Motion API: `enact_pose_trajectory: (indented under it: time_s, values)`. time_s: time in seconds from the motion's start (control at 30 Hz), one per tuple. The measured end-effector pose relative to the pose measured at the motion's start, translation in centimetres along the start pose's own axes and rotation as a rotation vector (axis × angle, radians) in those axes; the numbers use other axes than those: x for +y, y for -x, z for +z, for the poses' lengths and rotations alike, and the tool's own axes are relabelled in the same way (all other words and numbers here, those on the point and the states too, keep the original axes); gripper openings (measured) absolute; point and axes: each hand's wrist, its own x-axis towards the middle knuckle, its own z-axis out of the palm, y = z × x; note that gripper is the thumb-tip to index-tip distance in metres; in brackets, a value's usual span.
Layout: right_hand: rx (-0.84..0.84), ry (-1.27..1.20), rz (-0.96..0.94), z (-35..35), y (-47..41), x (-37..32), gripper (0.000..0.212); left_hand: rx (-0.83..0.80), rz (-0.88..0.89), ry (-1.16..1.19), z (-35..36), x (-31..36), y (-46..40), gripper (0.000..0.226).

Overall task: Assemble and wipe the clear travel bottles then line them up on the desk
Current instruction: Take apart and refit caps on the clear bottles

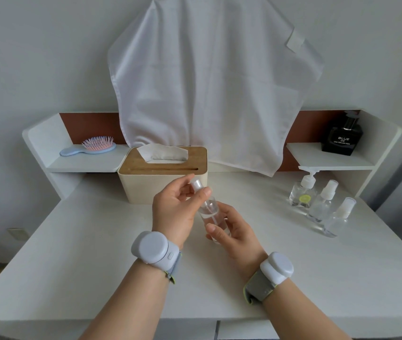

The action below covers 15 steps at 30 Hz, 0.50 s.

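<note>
- white desk (97, 253) is the biggest thing here, and a big white cloth (207, 82) hangs on the wall behind it.
- next comes the tissue box (133, 185) with its wood lid, at the back of the desk, with one tissue (160, 152) poking up.
- three clear bottles (322, 204) stand at my right in a slanted row, each just beside the next. one has a pump top and two have spray tops. i think these ones are done.
- my left hand (173, 212) is closed on the spray top (196, 184), thumb and fingers pinching it.
- my right hand (234, 231) is wrapped round the bottom of the bottle i am holding (211, 209). it is up in the air over the middle of the desk, tipped away from me.
- i think i am twisting the top on. i cannot tell if it is tight yet.
- what is left, i guess: finish the top, wipe this bottle with a tissue, and stand it at the end of the row.
- small things on the shelves: a blue hairbrush (89, 147) at the left, a black perfume bottle (342, 138) at the right.
</note>
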Motion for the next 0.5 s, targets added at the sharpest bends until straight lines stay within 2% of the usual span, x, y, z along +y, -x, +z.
enact_pose_trajectory:
  time_s: [0.13,0.33,0.5]
  values:
    - [-0.001,0.004,-0.009,-0.01,0.00,0.00,0.037,-0.033,0.010,0.069,-0.04,0.36,0.29,0.029]
    - [0.001,0.022,-0.007,-0.02,0.05,-0.19,0.037,-0.097,0.035,0.018,-0.29,0.53,0.38,0.021]
    - [0.064,0.079,-0.059,-0.08,0.17,-0.60,0.040,-0.141,0.033,0.026,-0.51,0.58,0.00,0.017]
